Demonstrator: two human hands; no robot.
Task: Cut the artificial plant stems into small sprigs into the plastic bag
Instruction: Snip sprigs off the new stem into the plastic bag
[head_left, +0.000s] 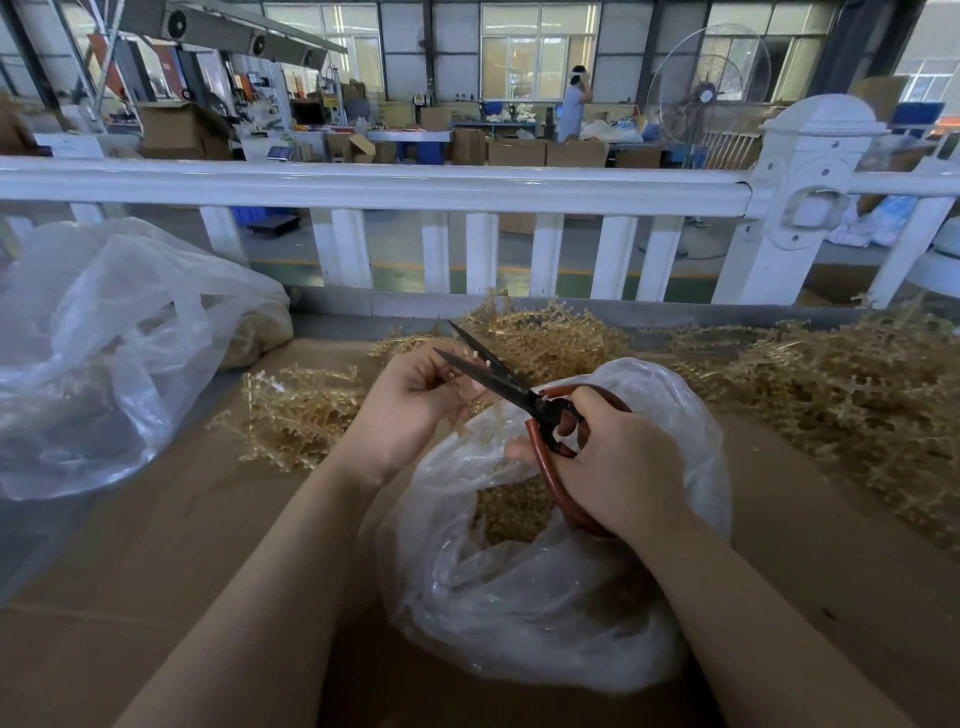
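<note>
My right hand (613, 462) is curled through the red rubber-coated loops of a pair of big black-bladed scissors (511, 387), thumb in the upper loop and the other fingers wrapped around the lower one. The blades are spread open in a narrow V pointing up and to the left. My left hand (410, 402) has its fingers curled in, pinching a thin tan plastic plant stem (480, 408) right next to the blades, though I can't really tell whether the stem sits between them or just beside them.

Both hands hang over the open mouth of a crinkly clear plastic bag (545, 587) sitting on the brown cardboard-covered table (197, 545), and there's a mound of small tan cut sprigs (511, 512) down inside it.

Loose piles of uncut tan stems (852, 389) lie around the bag: one just left of my left hand, one behind the scissors, and a big one off to the right. A second, larger clear plastic bag (104, 353) slumps at the far left. A white railing fence (374, 189) runs along the back edge of the table.
</note>
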